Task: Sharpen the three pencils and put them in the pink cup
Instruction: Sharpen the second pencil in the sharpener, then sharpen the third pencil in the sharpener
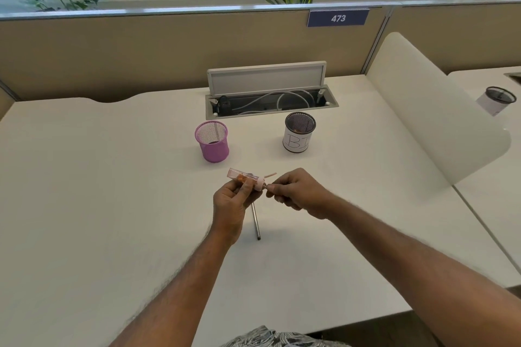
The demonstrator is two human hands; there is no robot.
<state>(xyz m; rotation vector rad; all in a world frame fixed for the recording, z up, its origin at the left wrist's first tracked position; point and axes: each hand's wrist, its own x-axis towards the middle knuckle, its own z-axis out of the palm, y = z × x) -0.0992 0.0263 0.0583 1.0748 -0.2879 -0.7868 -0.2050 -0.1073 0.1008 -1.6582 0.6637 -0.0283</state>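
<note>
White desktop [112, 177] runs up to a beige partition, with leafy plants behind it and an open cable trough at the far edge. Left of centre, beyond the hands, a pink wire-mesh cup [212, 146] stands upright. A thin grey line inside it may be a pencil, but the mesh blurs it. Nearer and just to the right, the left hand [231, 203] holds a pink sharpener with a clear shavings case [243, 176] above the desk. Its fingers curl round the case, and orange-brown shavings show inside. Under that hand a slim grey pencil [256, 224] lies on the desk, its far end hidden by the fingers. The right hand [296, 191] pinches a second pencil [265, 185] at the sharpener's mouth, where only a short dark bit shows. A pale sliver above the knuckles is too small to identify. Farther right stands a black mesh cup wrapped in white paper [298, 138], its handwritten letters partly turned away.
</note>
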